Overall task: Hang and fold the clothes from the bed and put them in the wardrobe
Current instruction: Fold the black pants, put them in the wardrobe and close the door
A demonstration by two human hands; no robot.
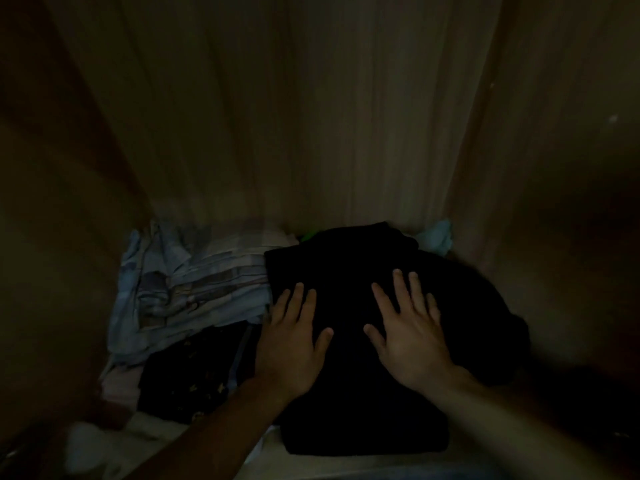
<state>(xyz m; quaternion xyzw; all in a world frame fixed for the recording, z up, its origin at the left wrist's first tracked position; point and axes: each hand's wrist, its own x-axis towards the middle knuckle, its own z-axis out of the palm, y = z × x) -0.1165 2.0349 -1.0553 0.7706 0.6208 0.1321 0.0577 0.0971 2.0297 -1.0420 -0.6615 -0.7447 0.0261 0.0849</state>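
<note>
Wardrobe (311, 116) shelf: your black garment (381, 258) lies folded beside the pale stack (194, 282). Your left hand (294, 337) and right hand (412, 334) rest flat on it, fingers spread, grasping nothing. It looks soft and limp; slide it by both side edges.

Folded garment (381, 393) under both hands: plain black, no pattern discernible in dim light.
Stacked cloth pile (194, 289) at left: pale blue with grey-blue and whitish patches, blocky patchwork-like print.
Dark garment (187, 379) in front of pile: black with small scattered yellowish motifs; shape of motifs too dim to tell.
Light blue cloth (438, 237) at back right: pale blue-turquoise.
Small green scrap (306, 236) behind black garment: bright green.
Wardrobe back panel (311, 116): brownish-beige, faint vertical grain streaks.
</note>
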